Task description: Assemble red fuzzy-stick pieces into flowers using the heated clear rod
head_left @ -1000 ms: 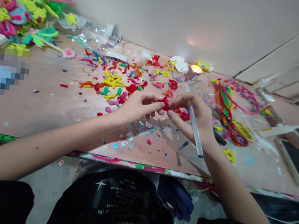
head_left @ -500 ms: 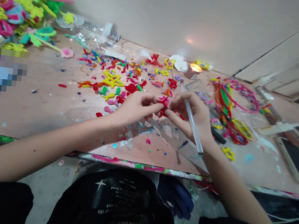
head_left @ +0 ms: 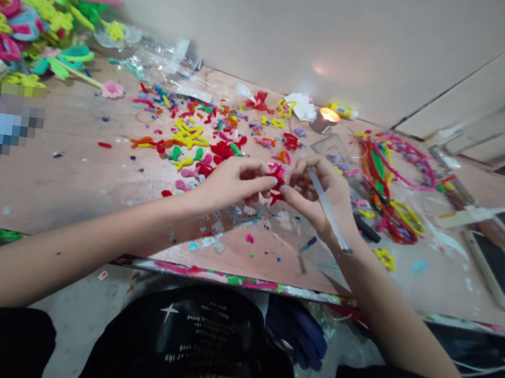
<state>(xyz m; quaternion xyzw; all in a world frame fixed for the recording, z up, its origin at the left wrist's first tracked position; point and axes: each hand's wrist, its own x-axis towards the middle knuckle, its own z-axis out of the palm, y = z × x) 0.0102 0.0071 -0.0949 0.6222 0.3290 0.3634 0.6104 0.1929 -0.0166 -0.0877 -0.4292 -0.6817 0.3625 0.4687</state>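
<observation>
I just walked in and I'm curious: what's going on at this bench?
A person is pinching a small red fuzzy pipe-cleaner piece between their left hand and right hand, which also holds a clear glue stick. A lit candle stands toward the back of the wooden workbench, beyond scattered colourful pipe-cleaner shapes. Larger pipe-cleaner flowers are heaped at far left.

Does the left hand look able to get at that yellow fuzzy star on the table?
Probably yes. The left hand is close to the yellow pipe-cleaner star, with only low, small pipe-cleaner pieces between. It would likely need to release the red pipe-cleaner shape first.
</observation>
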